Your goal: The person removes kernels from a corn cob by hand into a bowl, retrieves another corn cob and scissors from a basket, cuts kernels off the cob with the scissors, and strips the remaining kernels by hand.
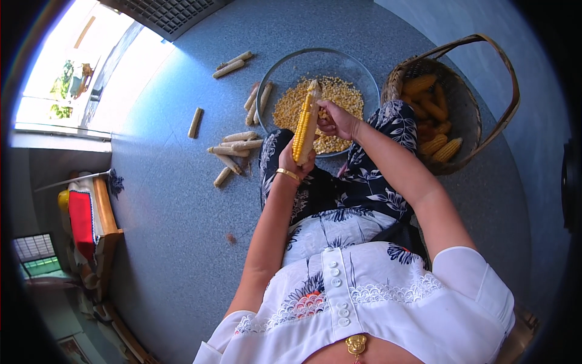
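My left hand (295, 159) grips the lower end of a corn cob (302, 132), which points away from me over the basin. Rows of yellow kernels remain along its left side, while the right side is stripped pale. Beside the upper part of the cob is my right hand (337, 120), its fingers curled around a few loose kernels (323, 114). Below both hands, a wide clear basin (369, 75) stands on the floor between my knees. Shelled corn kernels (346, 98) cover much of its bottom.
To the right stands a woven basket (475, 120) with a tall handle, holding several unshelled corn cobs (434, 109). Stripped cobs (234, 150) lie scattered left of the basin on the speckled floor (182, 204). Wooden furniture (105, 209) lines the far left, near a bright doorway (91, 68).
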Demonstrator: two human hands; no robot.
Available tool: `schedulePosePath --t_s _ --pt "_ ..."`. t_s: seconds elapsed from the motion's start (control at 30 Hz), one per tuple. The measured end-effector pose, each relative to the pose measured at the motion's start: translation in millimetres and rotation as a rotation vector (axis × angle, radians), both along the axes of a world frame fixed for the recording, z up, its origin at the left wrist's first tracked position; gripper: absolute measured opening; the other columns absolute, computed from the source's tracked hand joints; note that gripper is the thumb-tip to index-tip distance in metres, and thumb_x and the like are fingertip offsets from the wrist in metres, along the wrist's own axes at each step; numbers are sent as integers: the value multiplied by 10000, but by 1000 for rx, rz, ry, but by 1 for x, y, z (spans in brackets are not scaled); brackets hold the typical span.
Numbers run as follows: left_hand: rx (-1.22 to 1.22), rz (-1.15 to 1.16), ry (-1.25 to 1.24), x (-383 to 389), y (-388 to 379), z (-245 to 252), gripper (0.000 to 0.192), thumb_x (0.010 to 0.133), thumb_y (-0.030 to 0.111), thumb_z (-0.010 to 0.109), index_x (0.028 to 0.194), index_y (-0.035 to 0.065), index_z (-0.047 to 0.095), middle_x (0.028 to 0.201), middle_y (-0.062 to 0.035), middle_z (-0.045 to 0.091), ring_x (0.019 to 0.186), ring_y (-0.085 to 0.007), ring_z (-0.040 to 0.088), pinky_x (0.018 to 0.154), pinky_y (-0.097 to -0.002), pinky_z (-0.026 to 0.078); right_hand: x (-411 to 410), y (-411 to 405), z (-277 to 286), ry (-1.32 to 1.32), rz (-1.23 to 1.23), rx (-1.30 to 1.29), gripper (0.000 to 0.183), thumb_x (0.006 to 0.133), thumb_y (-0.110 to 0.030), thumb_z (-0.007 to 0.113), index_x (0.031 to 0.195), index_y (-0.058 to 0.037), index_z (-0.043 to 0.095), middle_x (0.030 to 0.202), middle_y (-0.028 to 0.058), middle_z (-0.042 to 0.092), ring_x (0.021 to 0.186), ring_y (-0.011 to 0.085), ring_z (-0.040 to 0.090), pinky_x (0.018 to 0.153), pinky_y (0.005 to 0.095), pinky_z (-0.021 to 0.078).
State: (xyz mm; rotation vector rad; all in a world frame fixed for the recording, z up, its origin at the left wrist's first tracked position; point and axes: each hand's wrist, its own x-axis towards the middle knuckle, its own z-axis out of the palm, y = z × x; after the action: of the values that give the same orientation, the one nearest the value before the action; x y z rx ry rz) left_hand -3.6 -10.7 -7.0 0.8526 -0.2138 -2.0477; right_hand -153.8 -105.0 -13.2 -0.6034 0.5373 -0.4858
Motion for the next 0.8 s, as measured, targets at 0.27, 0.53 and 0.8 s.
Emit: schedulePosePath --t_s 0.27,0.53,0.8 --pt "-4 -4 -44 -1 0 3 415 825 322 261 1013 4 452 510 -79 437 304 -121 343 264 -201 268 -1 -1 -8 135 -22 -115 349 826 -443 311 707 -124 388 465 -42 257 359 46 249 329 183 189" --pt "-27 11 -69 0 1 0 432 832 364 273 983 16 480 497 -65 435 307 -120 343 271 -199 254 6 6 8 170 -136 -27 281 815 -317 395 642 -97 384 487 -33 309 371 49 264 346 180 219" --pt "31 61 67 0 -2 -2 432 831 387 284 967 25 476 507 -81 452 305 -129 359 267 -200 262 5 2 -8 129 -148 -121 247 811 -308 415 728 -82 468 602 7 460 480 76 413 430 202 341"
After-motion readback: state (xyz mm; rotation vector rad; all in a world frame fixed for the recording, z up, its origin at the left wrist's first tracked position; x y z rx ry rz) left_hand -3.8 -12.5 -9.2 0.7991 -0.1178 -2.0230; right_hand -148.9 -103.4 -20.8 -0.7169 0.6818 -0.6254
